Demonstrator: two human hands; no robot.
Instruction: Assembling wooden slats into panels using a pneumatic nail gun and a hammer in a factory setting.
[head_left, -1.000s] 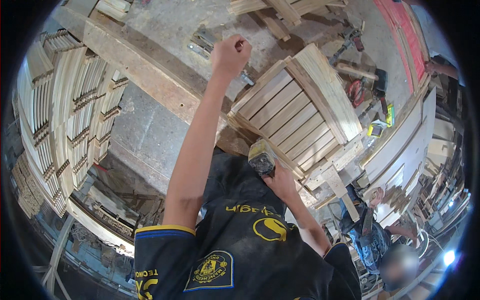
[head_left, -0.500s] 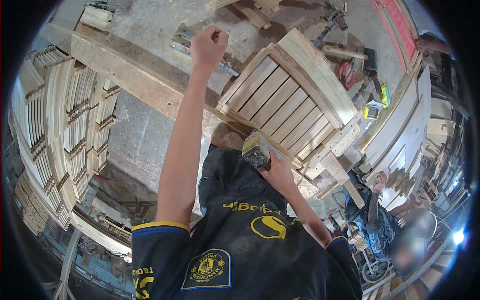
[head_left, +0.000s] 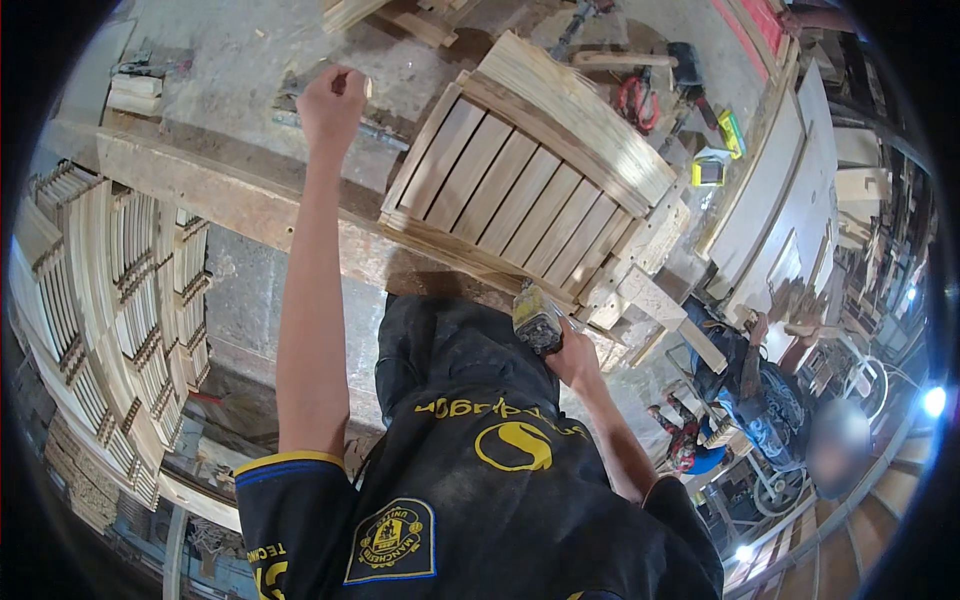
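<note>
My left hand [head_left: 332, 108] is raised above the far side of the workbench, its fingers curled closed. A small pale bit shows at the fingertips, too small to name. My right hand [head_left: 575, 358] is closed round a dusty yellow-and-black block-shaped tool [head_left: 538, 318], whose kind I cannot make out. The tool is held at the near edge of a slatted wooden panel [head_left: 510, 195], close to its frame. That panel lies on the bench, its parallel slats set inside a frame, with a wide board [head_left: 575, 120] along its far side.
Beyond the panel lie a mallet [head_left: 685, 65], red-handled pliers [head_left: 637, 104] and a yellow-and-black box-like item [head_left: 711, 168]. Stacked slatted wooden parts [head_left: 130, 290] stand at the left. A wooden beam [head_left: 200, 175] edges the bench. A co-worker [head_left: 765, 390] is at the right.
My view has shifted, so the panel and bench appear further left. My right hand with the tool sits slightly further right along the panel's near edge. A pale bit now shows at my left fingertips.
</note>
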